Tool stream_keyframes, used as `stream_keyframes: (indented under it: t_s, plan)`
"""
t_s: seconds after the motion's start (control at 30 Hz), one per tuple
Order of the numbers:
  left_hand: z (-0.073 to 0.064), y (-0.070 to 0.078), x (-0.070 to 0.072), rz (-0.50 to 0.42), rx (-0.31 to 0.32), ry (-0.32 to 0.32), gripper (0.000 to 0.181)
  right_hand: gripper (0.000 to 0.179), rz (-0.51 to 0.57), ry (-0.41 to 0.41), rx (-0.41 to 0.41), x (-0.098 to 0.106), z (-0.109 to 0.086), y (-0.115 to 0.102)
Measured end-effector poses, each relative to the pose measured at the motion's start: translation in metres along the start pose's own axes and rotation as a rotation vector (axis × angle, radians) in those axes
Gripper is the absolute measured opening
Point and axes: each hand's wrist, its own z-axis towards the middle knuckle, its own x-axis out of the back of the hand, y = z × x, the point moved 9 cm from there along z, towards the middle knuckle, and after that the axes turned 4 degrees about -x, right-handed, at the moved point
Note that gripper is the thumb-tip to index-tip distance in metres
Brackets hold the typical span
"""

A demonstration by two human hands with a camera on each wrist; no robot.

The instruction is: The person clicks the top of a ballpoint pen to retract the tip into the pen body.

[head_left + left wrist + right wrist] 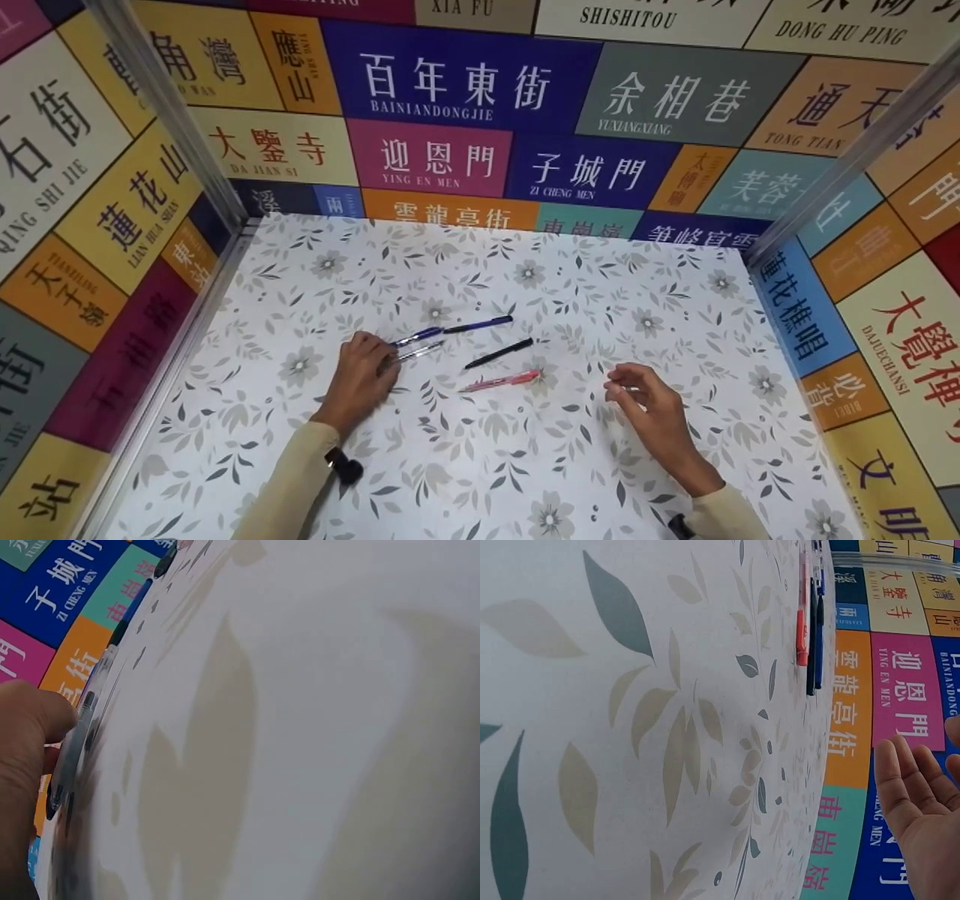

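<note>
My left hand (364,375) is down at the tabletop, left of the group of pens, and pinches the end of a clear pen (421,351). In the left wrist view, this clear pen (70,754) runs along the thumb side. Just beyond it lies a blue pen (418,336), its near end close to my fingers. A dark blue pen (480,325), a black pen (501,352) and a pink-red pen (502,381) lie to the right. Off to their right, my right hand (651,401) holds nothing, fingers loosely bent; the right wrist view shows its fingertips (889,765).
A white floral-patterned cover lies over the table (420,465). Panels with coloured street-name blocks (465,82) stand at the back and both sides. Clear edge strips (176,112) run up the corners. A black wrist strap (345,465) sits on the left sleeve.
</note>
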Motion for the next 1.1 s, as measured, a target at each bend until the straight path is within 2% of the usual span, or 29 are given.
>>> stream_keyframes:
  t_s: [0.2, 0.37, 0.77, 1.1]
  plan:
    - [0.003, 0.008, 0.001, -0.053, 0.001, -0.015, 0.015, 0.039, 0.012, 0.011, 0.013, 0.001, 0.001, 0.005]
    - [0.004, 0.014, -0.003, -0.046, 0.006, -0.046, 0.011, 0.042, -0.003, 0.02, 0.016, 0.0, 0.0, 0.012]
    - [0.004, 0.024, -0.005, -0.09, 0.003, -0.055, 0.012, 0.039, -0.003, 0.022, -0.06, 0.003, -0.002, 0.024]
    - [0.006, 0.03, -0.006, -0.099, 0.005, -0.059, 0.012, 0.034, -0.016, 0.043, -0.086, 0.005, -0.003, 0.035]
